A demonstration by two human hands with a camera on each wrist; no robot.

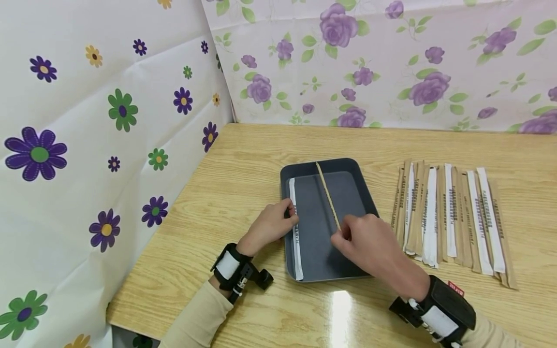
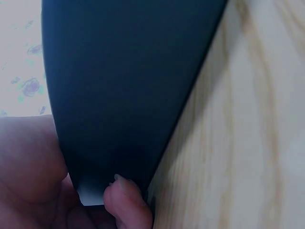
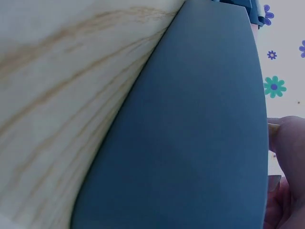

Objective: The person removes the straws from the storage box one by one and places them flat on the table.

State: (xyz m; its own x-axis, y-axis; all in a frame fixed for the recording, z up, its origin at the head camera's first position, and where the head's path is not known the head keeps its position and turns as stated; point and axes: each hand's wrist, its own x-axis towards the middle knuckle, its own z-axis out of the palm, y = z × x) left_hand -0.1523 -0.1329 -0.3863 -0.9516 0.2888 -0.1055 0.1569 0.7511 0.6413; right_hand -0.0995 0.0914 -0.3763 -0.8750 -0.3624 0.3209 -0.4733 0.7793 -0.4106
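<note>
A dark grey tray [image 1: 311,251] lies before me, with a white paper-wrapped straw [image 1: 298,256] along the left side of its floor. My left hand [image 1: 271,222] grips the tray's left rim, its thumb and forefinger reaching over beside that white straw. In the left wrist view, a fingertip [image 2: 126,202] presses the outer wall. Over the middle of the tray, my right hand [image 1: 370,244] pinches the near end of a brown paper-wrapped straw [image 1: 327,193]. The straw slants away to the far rim. Most of the right hand is hidden behind the tray wall in the right wrist view.
Several brown and white paper-wrapped straws [image 1: 452,217] lie in a loose row right of the tray on the wooden table [image 1: 243,164]. A flowered sheet [image 1: 143,96] borders the table's left edge, and another flowered backdrop [image 1: 383,63] stands along the back.
</note>
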